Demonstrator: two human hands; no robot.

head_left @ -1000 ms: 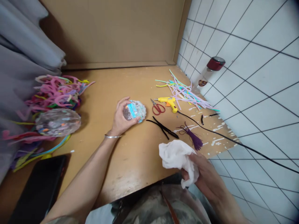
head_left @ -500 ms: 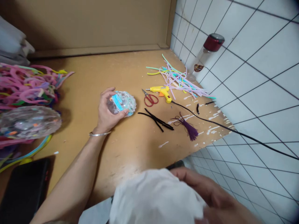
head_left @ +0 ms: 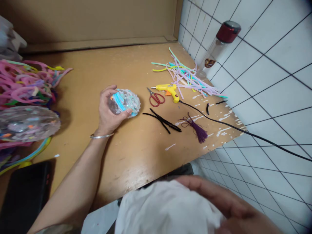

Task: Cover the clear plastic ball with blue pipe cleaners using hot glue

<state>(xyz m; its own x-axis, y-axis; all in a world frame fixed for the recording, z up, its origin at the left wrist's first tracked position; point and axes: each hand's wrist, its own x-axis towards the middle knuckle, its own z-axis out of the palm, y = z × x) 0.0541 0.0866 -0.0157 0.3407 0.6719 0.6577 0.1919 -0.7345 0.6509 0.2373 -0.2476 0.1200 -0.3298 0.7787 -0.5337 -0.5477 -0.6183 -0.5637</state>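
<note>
My left hand (head_left: pixel 108 109) is closed around a round clear container (head_left: pixel 129 102) above the wooden table. Pale fluffy bits and bright blue strips show through its wall. At the bottom edge, a crumpled white cloth-like thing (head_left: pixel 165 208), perhaps a bag, is gripped at its right side by my right hand (head_left: pixel 219 198); part of that hand is out of frame. To the right of the container lie red-handled scissors (head_left: pixel 157 98) and a yellow glue gun (head_left: pixel 168 89). Black pipe cleaners (head_left: pixel 164 122) and a bundle of purple cord (head_left: pixel 198 130) lie nearer me.
Pastel pipe cleaners (head_left: pixel 187 78) lie beside a red-capped bottle (head_left: pixel 216 48) by the tiled wall (head_left: pixel 273 65). At left are a pink pipe-cleaner pile (head_left: pixel 29 81), another clear container (head_left: pixel 31 123) and a black phone (head_left: pixel 25 191). The glue gun's cord (head_left: pixel 234 126) runs right.
The whole view has shifted slightly, with the table things sitting a little higher. Both hands keep their holds; the white thing has moved slightly right and down in view.
</note>
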